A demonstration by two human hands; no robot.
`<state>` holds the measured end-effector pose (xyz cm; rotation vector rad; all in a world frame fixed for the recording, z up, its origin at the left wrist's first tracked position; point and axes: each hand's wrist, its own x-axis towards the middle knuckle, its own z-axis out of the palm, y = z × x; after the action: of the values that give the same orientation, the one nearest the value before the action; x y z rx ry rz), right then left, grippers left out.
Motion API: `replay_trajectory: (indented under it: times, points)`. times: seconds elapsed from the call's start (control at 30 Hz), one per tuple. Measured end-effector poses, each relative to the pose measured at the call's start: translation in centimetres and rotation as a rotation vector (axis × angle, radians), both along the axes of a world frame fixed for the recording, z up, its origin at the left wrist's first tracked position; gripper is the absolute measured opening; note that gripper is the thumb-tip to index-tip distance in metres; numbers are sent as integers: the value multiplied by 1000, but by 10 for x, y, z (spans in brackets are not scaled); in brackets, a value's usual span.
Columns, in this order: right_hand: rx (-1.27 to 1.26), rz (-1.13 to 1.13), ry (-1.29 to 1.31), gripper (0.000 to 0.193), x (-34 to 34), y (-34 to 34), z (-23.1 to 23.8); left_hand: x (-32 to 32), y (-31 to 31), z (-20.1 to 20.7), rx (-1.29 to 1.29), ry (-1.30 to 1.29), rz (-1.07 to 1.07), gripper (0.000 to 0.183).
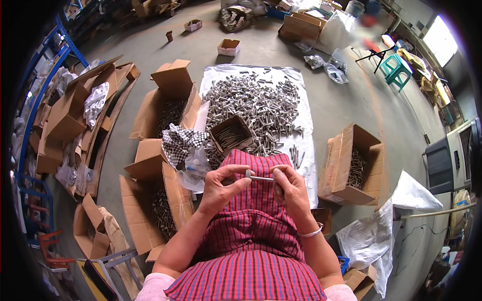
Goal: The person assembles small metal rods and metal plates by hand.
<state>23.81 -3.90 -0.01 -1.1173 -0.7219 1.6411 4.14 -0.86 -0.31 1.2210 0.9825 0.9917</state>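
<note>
In front of my lap a silver metal bolt [261, 178] lies level between my two hands. My left hand [221, 186] is closed, thumb and forefinger pinching the bolt's wider head. The other end of the bolt sits in the closed fingers of my right hand [291, 188], which hide its tip. Just beyond my hands, a small open carton [242, 144] holds thin rod-like metal pieces. It stands among a large heap of short metal pieces [251, 100] spread over a white sheet [307, 165] on the floor.
Open cardboard boxes with metal pieces stand at left [143, 215] and right [334, 173]. A checkered cloth [183, 143] and clear plastic lie by the left boxes. White sacking [366, 236] is at lower right. Farther off are a green stool [396, 67] and a blue rack [70, 40].
</note>
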Motion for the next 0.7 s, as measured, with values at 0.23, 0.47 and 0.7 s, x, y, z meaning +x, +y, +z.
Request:
replay_trajectory:
  times: [0.23, 0.47, 0.7]
  points:
    - [-23, -7, -40, 16, 14, 1, 2, 23, -4, 2, -28, -57, 21, 26]
    - [322, -45, -249, 12, 11, -7, -13, 22, -7, -2, -144, -111, 77, 21]
    - [48, -44, -112, 10, -10, -11, -4, 4, -11, -9, -116, -93, 76, 20]
